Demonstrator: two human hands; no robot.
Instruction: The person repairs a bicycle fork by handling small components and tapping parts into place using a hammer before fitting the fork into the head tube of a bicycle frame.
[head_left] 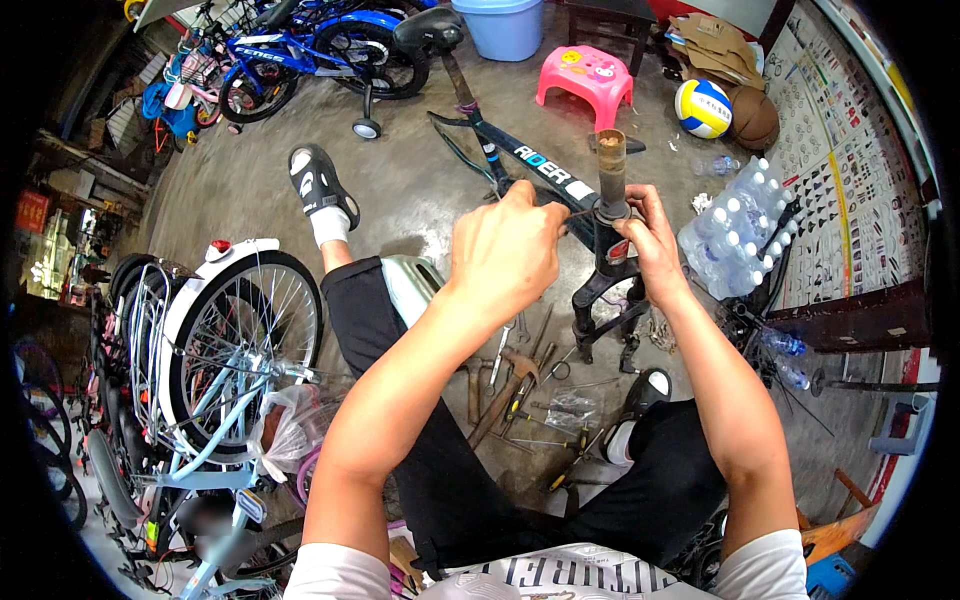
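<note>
Left hand point(508, 245): fingers curled, grip undeterminable. Right hand point(655, 245): partly open, grasping the collar point(611, 212) atop the bicycle frame point(545, 172) from the right.

The bicycle frame point(548, 165) looks like glossy painted metal, its upright tube point(612, 168) bare, rough metal. The far stool point(588, 76) is smooth, shiny plastic; the right-hand bottles point(733, 237), clear plastic; the near trousers point(455, 490), matt cloth; the floor point(245, 180), worn concrete.

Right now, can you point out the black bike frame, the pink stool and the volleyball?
Black bike frame point(553, 173): head view, on its lettered tube.
Pink stool point(588, 70): head view, on its seat top.
Volleyball point(703, 108): head view, on its middle.
</note>
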